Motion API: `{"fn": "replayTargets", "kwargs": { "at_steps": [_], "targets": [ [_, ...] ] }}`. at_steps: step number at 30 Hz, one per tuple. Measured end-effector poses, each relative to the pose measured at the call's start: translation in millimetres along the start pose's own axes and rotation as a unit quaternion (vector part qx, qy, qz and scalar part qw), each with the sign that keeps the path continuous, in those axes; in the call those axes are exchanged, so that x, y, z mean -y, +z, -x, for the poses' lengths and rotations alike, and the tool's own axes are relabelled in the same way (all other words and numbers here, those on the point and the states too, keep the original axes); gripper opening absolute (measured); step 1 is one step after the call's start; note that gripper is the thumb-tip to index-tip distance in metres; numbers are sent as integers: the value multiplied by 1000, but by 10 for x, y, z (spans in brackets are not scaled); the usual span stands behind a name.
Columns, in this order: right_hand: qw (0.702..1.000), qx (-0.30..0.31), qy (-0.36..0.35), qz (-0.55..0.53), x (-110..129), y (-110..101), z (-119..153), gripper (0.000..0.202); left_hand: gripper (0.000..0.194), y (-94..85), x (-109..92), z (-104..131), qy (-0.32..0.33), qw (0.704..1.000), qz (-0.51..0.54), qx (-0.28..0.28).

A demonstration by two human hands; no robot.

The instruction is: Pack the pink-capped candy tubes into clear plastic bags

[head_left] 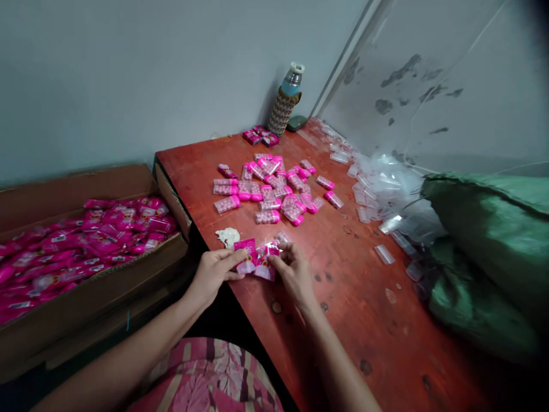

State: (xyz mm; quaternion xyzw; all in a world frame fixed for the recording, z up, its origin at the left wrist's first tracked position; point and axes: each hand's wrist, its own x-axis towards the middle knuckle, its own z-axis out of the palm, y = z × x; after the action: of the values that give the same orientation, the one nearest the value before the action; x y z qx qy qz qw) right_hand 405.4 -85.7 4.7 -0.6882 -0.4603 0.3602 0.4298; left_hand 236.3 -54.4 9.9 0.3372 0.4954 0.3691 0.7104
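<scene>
My left hand (213, 273) pinches a pink printed card (246, 256) between thumb and fingers, over the table's near left edge. Close beside it, my right hand (295, 276) is closed on a shiny pink printed packet (266, 264). A small clear container (283, 237) shows at the right fingertips; whether it is held or lies behind them I cannot tell. Beyond the hands lies a loose pile of clear bottles with pink caps (270, 191), filled with small pink balls. A crumpled whitish scrap (229, 237) rests just behind the left hand.
On the left, a cardboard box (96, 280) holds many pink packets (115, 229). The red table (343, 297) carries clear empty containers (384, 254) and a green sack (484, 269) at right. Pink boxes (261, 135) and a bottle in a woven sleeve (283, 109) stand at the back.
</scene>
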Motion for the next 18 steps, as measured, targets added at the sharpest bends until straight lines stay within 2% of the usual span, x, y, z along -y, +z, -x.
{"fn": "replayTargets", "kwargs": {
  "at_steps": [4,9,11,14,16,18],
  "targets": [
    [980,16,-45,191,-45,-39,39,30,27,-122,-6,8,7,999,15,-36],
    [945,-99,-76,304,-2,-239,-114,37,25,-31,-26,5,-12,999,39,-37],
    [923,-107,-102,355,5,-321,-223,36,26,13,-51,5,-27,997,64,-37],
    [897,-48,-178,402,27,-420,-382,32,27,42,-83,-10,-34,995,88,-41],
    [862,49,-260,432,48,-482,-475,37,25,42,-92,-30,-31,994,100,-44],
    [813,159,-320,459,58,-555,-551,43,26,39,-93,-50,-33,992,116,-45]
  ]
}}
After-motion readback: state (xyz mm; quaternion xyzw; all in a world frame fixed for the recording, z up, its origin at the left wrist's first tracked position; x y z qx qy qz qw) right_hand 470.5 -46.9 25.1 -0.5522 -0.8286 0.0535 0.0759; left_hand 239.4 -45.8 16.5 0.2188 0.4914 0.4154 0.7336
